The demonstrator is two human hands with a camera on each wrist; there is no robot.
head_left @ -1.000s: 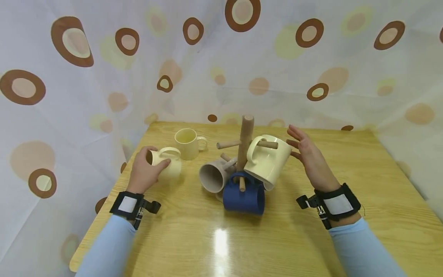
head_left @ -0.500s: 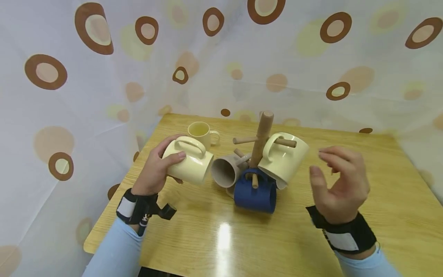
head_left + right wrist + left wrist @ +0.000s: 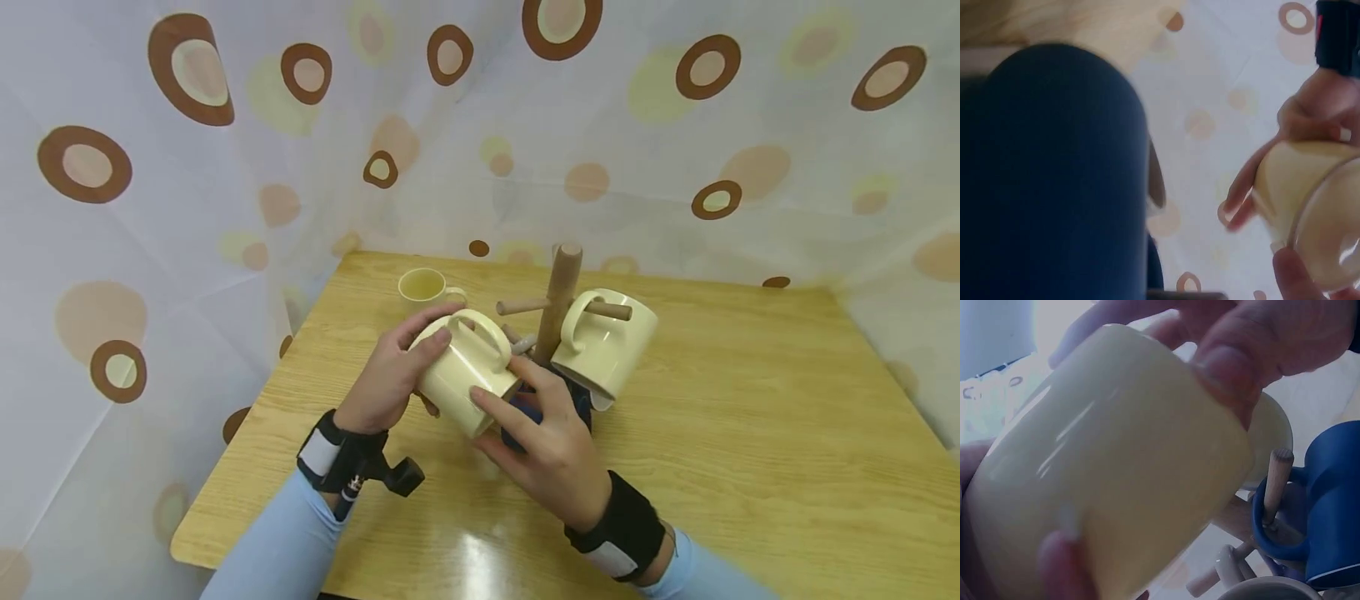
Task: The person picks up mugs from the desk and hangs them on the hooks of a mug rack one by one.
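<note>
A cream mug (image 3: 467, 377) is held tilted above the table, its handle facing up. My left hand (image 3: 381, 382) grips its left end, the thumb near the handle. On its lower right end my right hand (image 3: 558, 446) holds it between fingers and thumb. Just behind stands a wooden mug tree (image 3: 562, 287). Another cream mug (image 3: 609, 346) hangs by its handle from a right-hand peg. Lower on the tree, a blue mug (image 3: 1338, 500) hangs on a peg, mostly hidden in the head view. A greyish mug (image 3: 1269, 590) shows only in part beside it.
A pale yellow mug (image 3: 422, 287) stands upright at the back left of the wooden table (image 3: 735, 433). A spotted curtain (image 3: 450, 125) hangs behind the table and along its left side.
My left hand has lifted the cream mug from the left and carried it right, towards the tree. My right hand has left the hung mug's side and taken hold of the same lifted mug.
</note>
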